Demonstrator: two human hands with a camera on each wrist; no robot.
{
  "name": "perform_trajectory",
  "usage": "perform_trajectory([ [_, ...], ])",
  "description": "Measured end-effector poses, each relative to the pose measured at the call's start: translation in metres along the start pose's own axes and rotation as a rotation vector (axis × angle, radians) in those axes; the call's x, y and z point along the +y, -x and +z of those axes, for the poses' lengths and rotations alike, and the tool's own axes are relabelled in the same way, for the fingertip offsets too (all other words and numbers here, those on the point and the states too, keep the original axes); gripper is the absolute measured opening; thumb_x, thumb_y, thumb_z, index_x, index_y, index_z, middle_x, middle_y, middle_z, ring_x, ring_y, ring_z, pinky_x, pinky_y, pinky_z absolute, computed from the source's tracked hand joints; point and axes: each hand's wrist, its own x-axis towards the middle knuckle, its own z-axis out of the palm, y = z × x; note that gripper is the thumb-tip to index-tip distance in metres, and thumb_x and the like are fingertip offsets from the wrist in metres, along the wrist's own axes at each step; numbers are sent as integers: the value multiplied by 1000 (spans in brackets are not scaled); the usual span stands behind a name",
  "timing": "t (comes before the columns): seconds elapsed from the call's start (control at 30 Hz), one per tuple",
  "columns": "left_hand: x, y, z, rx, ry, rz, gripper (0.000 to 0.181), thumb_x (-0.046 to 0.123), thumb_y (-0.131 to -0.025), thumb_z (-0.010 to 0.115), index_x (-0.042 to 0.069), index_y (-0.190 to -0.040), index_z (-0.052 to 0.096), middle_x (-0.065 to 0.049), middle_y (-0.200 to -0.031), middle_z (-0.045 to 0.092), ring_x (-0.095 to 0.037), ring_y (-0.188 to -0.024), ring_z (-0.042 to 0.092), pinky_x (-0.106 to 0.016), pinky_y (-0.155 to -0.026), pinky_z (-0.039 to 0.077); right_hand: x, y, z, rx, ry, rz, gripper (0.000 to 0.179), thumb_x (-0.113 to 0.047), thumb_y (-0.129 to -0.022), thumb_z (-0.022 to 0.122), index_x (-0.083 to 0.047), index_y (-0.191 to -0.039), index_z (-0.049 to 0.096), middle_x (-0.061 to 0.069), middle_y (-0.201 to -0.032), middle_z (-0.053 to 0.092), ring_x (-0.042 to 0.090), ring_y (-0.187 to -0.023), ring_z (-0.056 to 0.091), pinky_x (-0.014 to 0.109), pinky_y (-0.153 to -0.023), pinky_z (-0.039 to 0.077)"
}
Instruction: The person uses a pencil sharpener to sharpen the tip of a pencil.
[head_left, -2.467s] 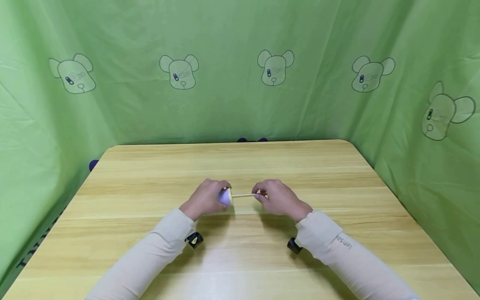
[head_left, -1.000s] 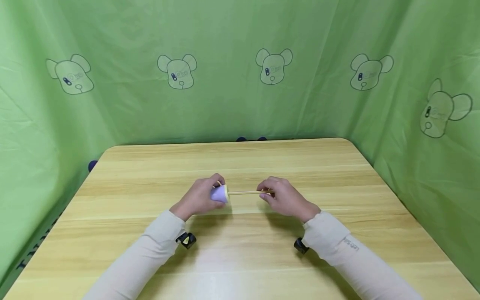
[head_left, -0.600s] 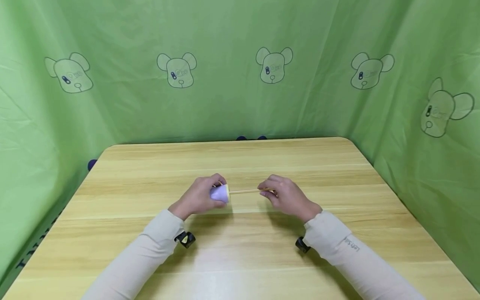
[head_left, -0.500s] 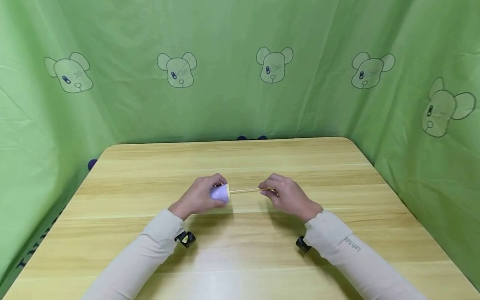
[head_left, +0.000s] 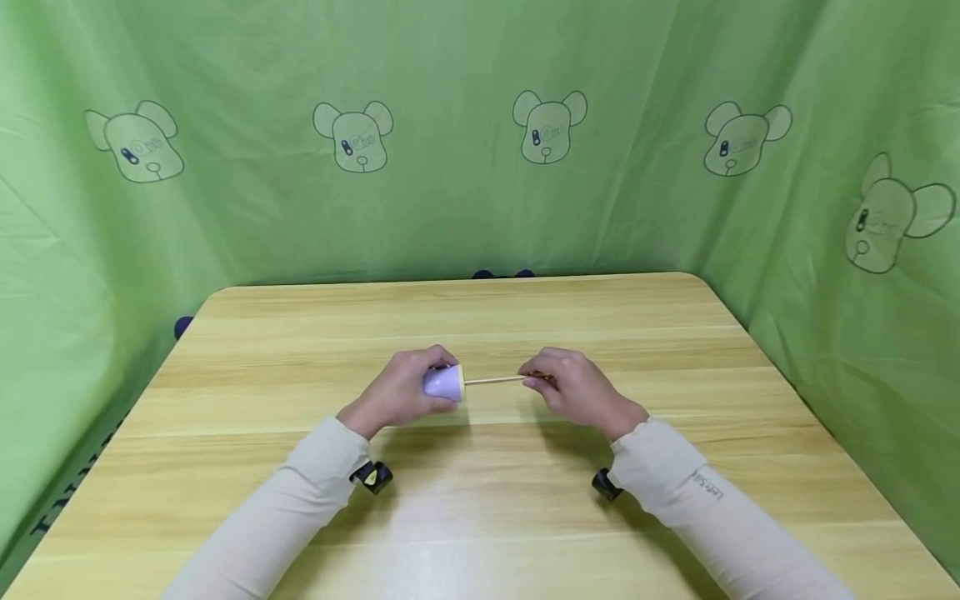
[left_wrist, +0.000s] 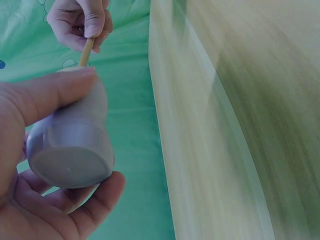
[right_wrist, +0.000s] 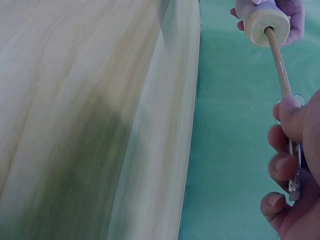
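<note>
A purple pencil sharpener [head_left: 443, 383] with a cream end is held sideways above the table. My left hand [head_left: 405, 387] grips its body, thumb on one side and fingers on the other; the left wrist view shows the sharpener's rounded base [left_wrist: 72, 167]. From a hole in the cream end [right_wrist: 257, 27] a thin wooden pencil [head_left: 491, 381] sticks out toward the right. My right hand [head_left: 573, 387] pinches the pencil near its outer end, thumb against curled fingers. In the right wrist view, the pencil's blunt tail [right_wrist: 294, 195] shows below the thumb.
The wood-grain table [head_left: 480, 517] lies under both hands, its far edge against a green curtain [head_left: 450, 217] printed with bear heads. Small black devices [head_left: 372, 477] are worn at both wrists, under pale sleeves.
Both hands have drawn slightly apart since the earliest frame, baring more of the sharpener. Lately the sharpener has edged slightly right, and the pencil's outer end sits a little higher.
</note>
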Motion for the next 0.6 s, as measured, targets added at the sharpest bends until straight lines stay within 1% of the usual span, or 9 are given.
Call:
perform_trajectory([
  [0.17, 2, -1, 1, -8, -8, 3, 48, 13, -72, 86, 5, -112, 62, -10, -108, 68, -22, -90, 62, -34, -74, 53, -4, -3, -2, -56, -9, 50, 6, -4, -88, 69, -5, -93, 72, 1, -83, 68, 6, -67, 58, 25, -60, 51],
  [0.27, 3, -1, 0, -6, -11, -5, 48, 14, -72, 86, 6, -113, 62, -10, -108, 67, -22, -91, 62, -35, -74, 53, -5, -3, -2, -63, -21, 69, 7, -5, -89, 68, -5, -95, 72, 1, -84, 68, 6, -68, 58, 25, -60, 50],
  [0.37, 4, 0, 0, -3, -11, -9, 48, 14, -72, 87, 6, -113, 62, -10, -108, 67, -22, -91, 62, -35, -74, 53, -6, -2, 0, -60, -75, 93, 8, -4, -89, 68, -3, -97, 71, 2, -87, 68, 7, -72, 60, 25, -62, 51],
  [0.5, 4, 1, 1, 6, -9, -17, 50, 15, -72, 87, 6, -115, 62, -10, -107, 67, -22, -90, 61, -34, -74, 53, -6, 0, 4, -17, -117, 86, 9, -3, -87, 71, -3, -95, 67, 2, -88, 65, 10, -75, 61, 25, -63, 53],
  [0.53, 4, 1, 1, 5, -8, -20, 51, 16, -73, 86, 6, -115, 61, -10, -107, 66, -22, -89, 61, -34, -73, 52, -6, 0, 5, 6, -108, 75, 10, -2, -86, 72, -4, -94, 67, 2, -88, 65, 10, -75, 61, 25, -63, 53],
  [0.6, 4, 1, 1, 9, 0, -23, 51, 18, -74, 85, 5, -117, 60, -10, -106, 65, -21, -88, 60, -33, -72, 52, -5, 0, 8, 76, -51, 37, 12, -2, -83, 75, -6, -90, 66, 1, -85, 64, 11, -74, 61, 27, -66, 51],
])
